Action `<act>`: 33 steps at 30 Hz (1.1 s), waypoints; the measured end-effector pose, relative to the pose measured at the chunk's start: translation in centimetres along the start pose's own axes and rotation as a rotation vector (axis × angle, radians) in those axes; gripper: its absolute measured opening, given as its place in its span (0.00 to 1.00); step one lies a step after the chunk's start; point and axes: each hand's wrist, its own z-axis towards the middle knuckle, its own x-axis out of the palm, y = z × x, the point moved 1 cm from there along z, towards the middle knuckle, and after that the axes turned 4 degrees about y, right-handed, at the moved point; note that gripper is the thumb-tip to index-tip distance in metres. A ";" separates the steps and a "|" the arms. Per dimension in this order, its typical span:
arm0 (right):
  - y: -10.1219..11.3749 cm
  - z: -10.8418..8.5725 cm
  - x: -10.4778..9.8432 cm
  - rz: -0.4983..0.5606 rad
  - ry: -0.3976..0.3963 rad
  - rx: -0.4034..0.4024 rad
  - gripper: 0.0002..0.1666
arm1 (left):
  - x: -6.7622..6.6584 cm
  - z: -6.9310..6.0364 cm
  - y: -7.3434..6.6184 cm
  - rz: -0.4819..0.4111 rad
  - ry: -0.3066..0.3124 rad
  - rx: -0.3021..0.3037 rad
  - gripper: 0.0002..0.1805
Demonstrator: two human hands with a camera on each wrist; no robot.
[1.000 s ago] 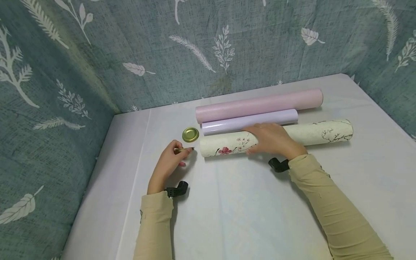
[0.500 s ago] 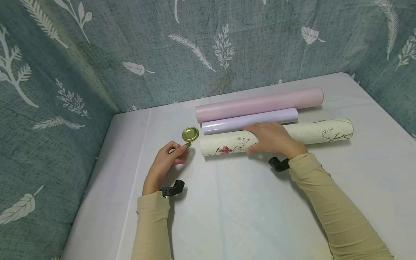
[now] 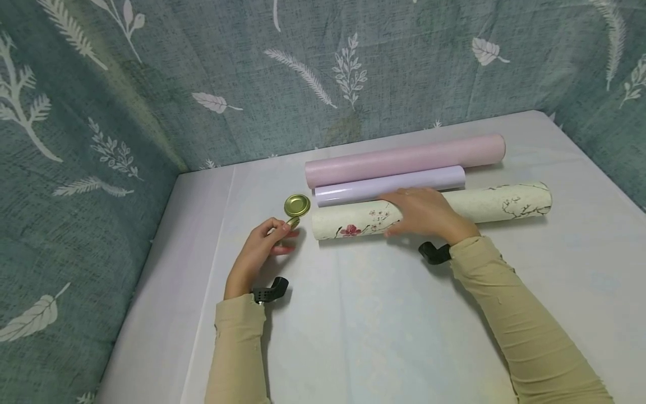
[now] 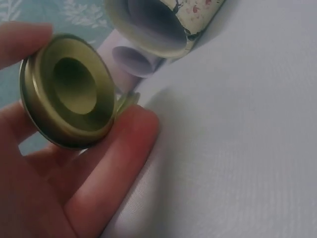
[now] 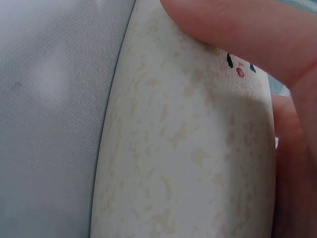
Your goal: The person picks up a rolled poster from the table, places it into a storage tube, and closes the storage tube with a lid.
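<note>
My left hand (image 3: 259, 248) pinches a gold round lid (image 4: 74, 91) between thumb and fingers, held tilted on edge. Just beyond it, another gold lid (image 3: 296, 205) lies flat on the table. My right hand (image 3: 423, 213) curls over the middle of the cream floral roll (image 3: 499, 205), thumb on the near side and fingers over the far side. In the right wrist view the thumb (image 5: 237, 29) lies across the cream roll (image 5: 173, 148). In the left wrist view the roll's open end (image 4: 148, 25) faces the left hand.
Behind the cream roll lie a shorter lilac roll (image 3: 391, 186) and a longer pink roll (image 3: 409, 160), roughly parallel. All rest on a white-covered table (image 3: 383, 314). A green leaf-patterned cloth (image 3: 303, 78) stands behind and to the left.
Over the last second my left hand has drawn slightly left, and its lid has turned and stands nearer the flat lid. The right hand stays on the cream roll; the view has shifted slightly.
</note>
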 end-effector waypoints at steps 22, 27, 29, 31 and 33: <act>0.1 0.4 0.1 -0.016 0.004 -0.012 0.50 | 0.9 -1.4 -1.9 -0.115 0.151 0.089 0.14; -0.1 0.2 0.1 -0.009 -0.005 -0.008 0.49 | 1.1 -1.0 -1.9 -0.193 0.166 0.103 0.10; -0.1 0.2 0.1 -0.008 -0.009 -0.009 0.48 | 1.1 -1.0 -1.9 -0.211 0.160 0.104 0.15; -0.2 0.1 0.1 -0.008 -0.014 -0.012 0.48 | 1.1 -1.0 -1.9 -0.219 0.159 0.104 0.22; -0.2 0.1 0.1 -0.007 -0.021 -0.018 0.47 | 1.1 -0.9 -1.9 -0.208 0.160 0.100 0.29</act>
